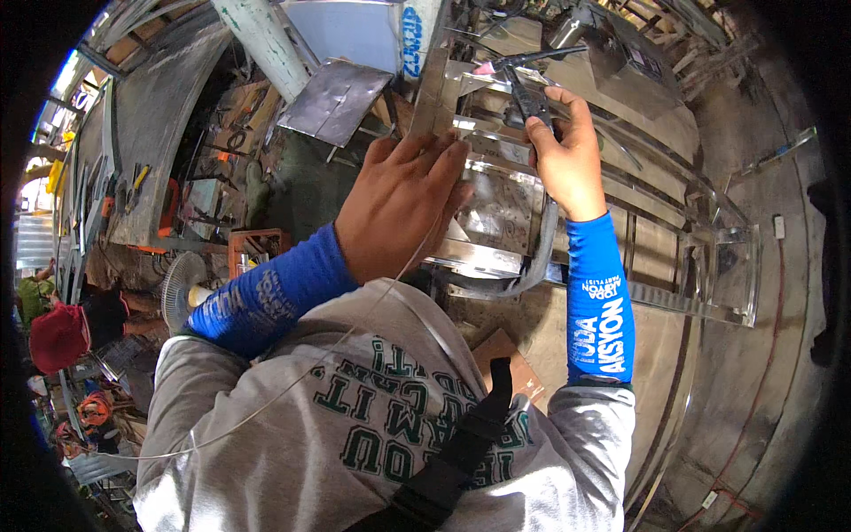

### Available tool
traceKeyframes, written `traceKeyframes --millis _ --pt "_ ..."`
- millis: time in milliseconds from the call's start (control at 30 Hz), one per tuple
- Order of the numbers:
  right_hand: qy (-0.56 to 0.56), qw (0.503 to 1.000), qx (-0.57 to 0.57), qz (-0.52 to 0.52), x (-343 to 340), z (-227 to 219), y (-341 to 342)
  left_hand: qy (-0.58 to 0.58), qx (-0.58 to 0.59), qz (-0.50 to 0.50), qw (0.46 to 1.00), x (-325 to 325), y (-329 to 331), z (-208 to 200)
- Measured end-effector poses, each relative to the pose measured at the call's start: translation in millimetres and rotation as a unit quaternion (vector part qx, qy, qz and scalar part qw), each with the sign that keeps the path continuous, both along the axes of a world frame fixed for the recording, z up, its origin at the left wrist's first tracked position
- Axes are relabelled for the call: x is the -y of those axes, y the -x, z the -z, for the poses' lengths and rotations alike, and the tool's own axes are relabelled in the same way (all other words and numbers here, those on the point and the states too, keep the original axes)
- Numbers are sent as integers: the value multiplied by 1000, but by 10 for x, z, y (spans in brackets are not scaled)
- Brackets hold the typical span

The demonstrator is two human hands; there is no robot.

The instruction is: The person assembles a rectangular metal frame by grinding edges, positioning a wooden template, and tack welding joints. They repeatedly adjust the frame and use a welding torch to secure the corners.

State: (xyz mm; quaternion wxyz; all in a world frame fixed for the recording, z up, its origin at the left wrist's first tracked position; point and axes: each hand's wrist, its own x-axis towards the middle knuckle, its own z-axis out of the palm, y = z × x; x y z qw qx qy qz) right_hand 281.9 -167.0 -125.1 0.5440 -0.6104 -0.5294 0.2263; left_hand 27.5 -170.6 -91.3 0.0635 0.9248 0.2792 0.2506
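Observation:
My right hand (572,164) grips a black TIG welding torch (526,96) by its handle. The torch's pink nozzle (484,68) points left, above a shiny metal frame (514,158). A grey cable (545,244) runs down from the torch and bends under the frame. Back upward, my left hand (399,199) lies over the frame's left edge with its fingers bent forward. A thin filler rod (306,372) trails from its thumb side across my chest to the lower left. The left fingertips are partly hidden.
A longer metal frame of bars (656,297) extends right over the floor. A square metal sheet (335,100) sits ahead to the left, near a pale green post (260,44). At left are a workbench with tools (142,133), a white fan (183,282) and an orange crate (257,241).

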Motion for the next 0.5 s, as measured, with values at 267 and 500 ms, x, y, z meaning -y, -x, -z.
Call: traceKeyframes --millis 267,500 --pt "63 997 -49 -10 43 -131 58 -40 33 2 999 -197 -143 160" --pt "82 994 -62 -21 50 -121 28 -67 -29 -26 997 -151 -194 135"
